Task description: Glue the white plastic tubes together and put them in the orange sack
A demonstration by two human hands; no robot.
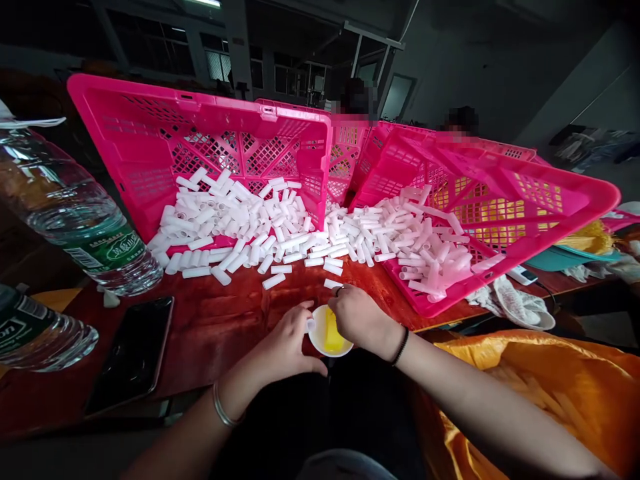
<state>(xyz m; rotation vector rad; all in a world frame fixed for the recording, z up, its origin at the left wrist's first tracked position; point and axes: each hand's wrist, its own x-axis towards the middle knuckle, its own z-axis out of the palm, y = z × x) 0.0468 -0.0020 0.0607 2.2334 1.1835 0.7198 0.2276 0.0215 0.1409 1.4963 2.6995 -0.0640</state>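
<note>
A small white bowl (pixel 319 343) with a bright yellow soft-looking block or mass (pixel 333 333) in it sits low in front of me, at the table's near edge. My left hand (pixel 287 343) curls beside the bowl's left rim, thumb apart below, with a short white plastic tube (pixel 311 325) at its fingertips. Over the right side of the bowl, my right hand (pixel 363 320) is closed in a pinch against the top of the yellow mass. What its fingertips grip is hidden. Just beyond them lies one loose white tube (pixel 331 284).
Many white tubes (pixel 240 213) spill from two tipped pink crates (pixel 200 100) (pixel 550 173) onto the red table (pixel 215 320). Water bottles (pixel 107 247) and a phone (pixel 133 347) are at left. An orange sack (pixel 560 393) stands right; people's heads show behind the crates.
</note>
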